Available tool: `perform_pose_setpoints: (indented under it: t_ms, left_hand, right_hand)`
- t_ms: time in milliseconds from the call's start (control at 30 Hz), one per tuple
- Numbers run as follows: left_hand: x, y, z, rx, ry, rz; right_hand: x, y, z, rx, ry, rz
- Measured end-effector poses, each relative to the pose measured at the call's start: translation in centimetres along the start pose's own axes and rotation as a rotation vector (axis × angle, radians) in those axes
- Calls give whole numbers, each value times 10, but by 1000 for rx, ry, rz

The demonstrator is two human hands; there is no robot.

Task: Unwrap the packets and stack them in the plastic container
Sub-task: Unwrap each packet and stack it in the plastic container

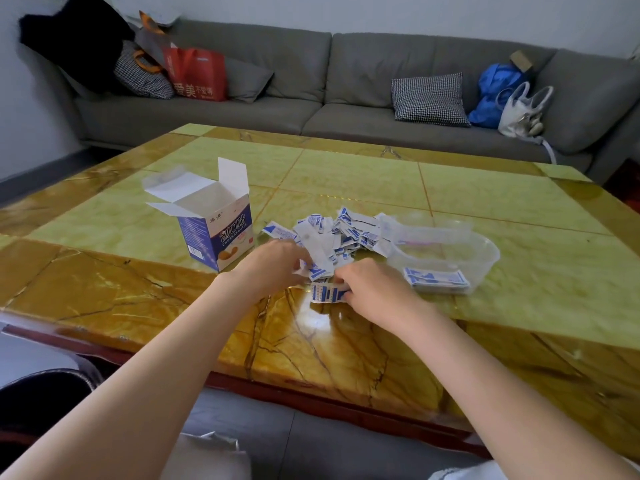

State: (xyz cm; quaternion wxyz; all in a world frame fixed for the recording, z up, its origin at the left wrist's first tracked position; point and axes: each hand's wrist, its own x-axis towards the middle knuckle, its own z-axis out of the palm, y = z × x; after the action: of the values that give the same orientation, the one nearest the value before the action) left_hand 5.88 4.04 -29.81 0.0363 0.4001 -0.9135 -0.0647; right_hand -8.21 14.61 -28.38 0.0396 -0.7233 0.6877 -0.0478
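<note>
My right hand (372,285) pinches a blue-and-white packet (327,293) at the table's (104,292) near edge; my left hand (277,263) curls its fingers on a wrapper (317,271) beside it. Just beyond lies the wrapper pile (341,232). To the right stands the plastic container (485,251) holding stacked packets (436,278); to the left, an open box (214,223).

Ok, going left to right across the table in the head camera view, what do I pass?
Open cardboard box → left hand → right hand pinching a packet → clear plastic container holding a stack of packets. The loose pile overlaps the hands, so it is left out.
</note>
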Motion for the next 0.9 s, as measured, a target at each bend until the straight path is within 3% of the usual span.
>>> perform_pose_setpoints:
  t_ms: [267,533,733,900]
  left_hand:
    - [-14,1,-3,-112,118,82]
    - [-17,5,-15,-376,284,-88]
    - [-21,17,-23,-684,177,-217]
    - [-21,20,-31,-948,232,-278]
  right_hand:
    - [-1,-3,-1,33,-11,-15]
    - [2,3,-6,256,32,33]
    - [2,-2,-13,646,74,124]
    - [-4,2,-23,1173,3,321]
